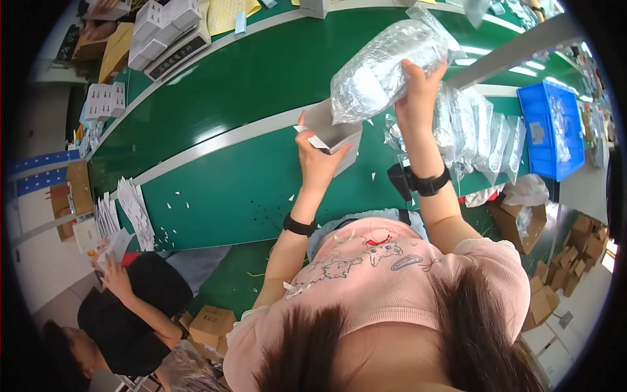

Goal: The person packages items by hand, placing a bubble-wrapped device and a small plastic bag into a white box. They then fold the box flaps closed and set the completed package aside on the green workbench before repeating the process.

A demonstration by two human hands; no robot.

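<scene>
My left hand [318, 159] is closed on a small white cardboard box [345, 138], its top open toward the far side and a flap bent out near my fingers. In my right hand [419, 95] is a clear plastic bubble-wrap bag [386, 68], gripped at its right side. The bag hangs over the box, its lower left end just at the opening; whether they touch I cannot tell. What lies inside the bag is blurred by the shiny wrap.
Several wrapped bags [475, 127] lie in a row to the right, beside a blue plastic bin [552, 130]. Flat white cartons [135, 208] are stacked at the left, where a co-worker's hand [116, 279] holds white card. White boxes [163, 29] stand far left. Paper scraps dot the green table [222, 196].
</scene>
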